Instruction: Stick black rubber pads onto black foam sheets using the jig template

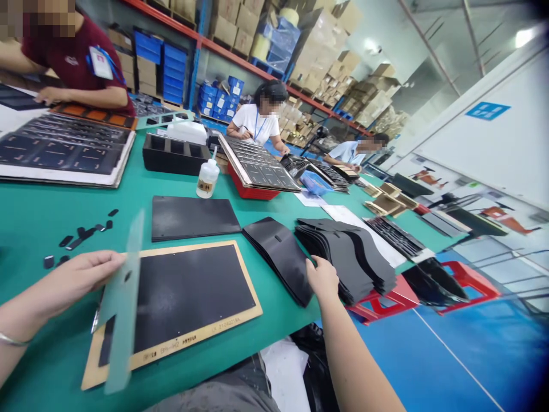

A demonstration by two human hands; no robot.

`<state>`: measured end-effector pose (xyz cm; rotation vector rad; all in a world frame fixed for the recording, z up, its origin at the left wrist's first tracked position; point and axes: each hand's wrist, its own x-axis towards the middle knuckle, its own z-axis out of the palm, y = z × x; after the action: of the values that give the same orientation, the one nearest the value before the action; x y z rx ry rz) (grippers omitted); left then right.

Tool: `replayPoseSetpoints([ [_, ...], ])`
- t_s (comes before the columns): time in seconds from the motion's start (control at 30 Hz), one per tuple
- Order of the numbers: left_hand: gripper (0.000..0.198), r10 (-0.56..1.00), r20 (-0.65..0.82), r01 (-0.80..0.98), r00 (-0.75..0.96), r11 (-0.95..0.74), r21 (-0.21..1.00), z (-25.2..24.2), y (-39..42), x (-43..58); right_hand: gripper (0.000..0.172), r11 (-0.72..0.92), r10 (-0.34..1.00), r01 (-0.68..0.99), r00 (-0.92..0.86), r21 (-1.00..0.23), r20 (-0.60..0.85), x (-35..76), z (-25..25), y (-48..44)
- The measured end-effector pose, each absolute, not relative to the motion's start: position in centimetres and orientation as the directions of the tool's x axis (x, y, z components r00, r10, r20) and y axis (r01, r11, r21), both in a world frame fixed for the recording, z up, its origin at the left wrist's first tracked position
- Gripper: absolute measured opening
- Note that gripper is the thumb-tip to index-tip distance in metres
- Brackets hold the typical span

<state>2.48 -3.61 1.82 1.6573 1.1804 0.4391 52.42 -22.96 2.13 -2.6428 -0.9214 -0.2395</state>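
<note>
My left hand (96, 269) pinches a pale green translucent plastic template (122, 326) with cut-outs. The template stands tilted over the left end of a board (240, 318) with a light wooden border and a dark black panel (193, 286) inside it. On the right, my right hand (322, 277) has its fingers curled at the edge of a curved black sheet (277, 252), which has a small slot. Just beyond that hand lies a thick stack of bent black sheets (343, 252); how the fingertips meet the sheet is partly hidden.
Small black pieces (88, 232) lie scattered at left. Behind the board are a flat black sheet (193, 217), a white squeeze bottle (208, 178) and a black divided box (174, 153). A red stool (386, 300) stands at right. Several people work around the green table (38, 220).
</note>
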Motion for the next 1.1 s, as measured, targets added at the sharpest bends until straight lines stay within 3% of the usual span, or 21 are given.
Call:
replayPoseSetpoints([
  [0.07, 0.049, 0.798, -0.286, 0.429, 0.531, 0.038, 0.902, 1.6, -3.8, 3.1, 0.038, -0.634, 0.655, 0.726, 0.687, -0.265, 0.314, 50.3, 2.7, -21.5],
  [0.17, 0.044, 0.825, -0.233, 0.451, 0.515, -0.029, 0.892, 1.7, -4.2, 3.8, 0.035, -0.453, 0.746, 0.843, 0.536, -0.290, 0.395, 46.1, 3.3, -19.2],
  [0.3, 0.035, 0.842, -0.174, 0.462, 0.510, -0.098, 0.881, 2.2, -5.2, 4.5, 0.024, -0.061, 0.831, 0.936, 0.239, -0.346, 0.502, 39.1, 3.9, -16.6],
  [0.43, 0.040, 0.741, -0.284, 0.381, 0.609, 0.041, 0.924, 1.8, -7.1, 5.6, 0.016, 0.224, 0.914, 0.857, -0.019, -0.465, 0.405, 30.9, 4.2, -15.5],
  [0.53, 0.051, 0.636, -0.251, 0.220, 0.730, 0.130, 0.967, 0.9, -8.6, 6.5, 0.020, 0.322, 0.941, 0.757, -0.188, -0.568, 0.283, 25.7, 4.0, -15.0],
  [0.67, 0.062, 0.603, -0.110, 0.023, 0.790, 0.151, 0.988, 0.0, -9.5, 7.1, 0.016, 0.355, 0.934, 0.640, -0.269, -0.681, 0.234, 22.2, 3.2, -14.1],
  [0.8, 0.058, 0.609, -0.109, 0.007, 0.786, 0.168, 0.986, 0.4, -9.2, 7.1, 0.010, 0.300, 0.952, 0.551, -0.229, -0.778, 0.205, 21.8, 2.7, -13.4],
  [0.9, 0.047, 0.612, -0.144, 0.048, 0.777, 0.170, 0.984, 0.9, -9.1, 7.1, 0.011, 0.241, 0.968, 0.546, -0.196, -0.803, 0.157, 22.4, 2.7, -13.1],
  [0.97, 0.030, 0.633, -0.188, 0.128, 0.751, 0.141, 0.982, 1.1, -9.0, 7.0, 0.012, 0.205, 0.977, 0.566, -0.173, -0.799, 0.128, 23.0, 2.8, -13.1],
  [1.03, 0.015, 0.688, -0.190, 0.226, 0.700, 0.039, 0.973, 1.3, -9.0, 6.9, 0.012, 0.183, 0.981, 0.582, -0.161, -0.793, 0.109, 23.5, 2.8, -13.1],
  [1.1, 0.019, 0.744, -0.155, 0.317, 0.650, -0.080, 0.945, 1.3, -9.0, 6.8, 0.013, 0.168, 0.984, 0.584, -0.150, -0.794, 0.098, 23.8, 2.8, -13.1],
])
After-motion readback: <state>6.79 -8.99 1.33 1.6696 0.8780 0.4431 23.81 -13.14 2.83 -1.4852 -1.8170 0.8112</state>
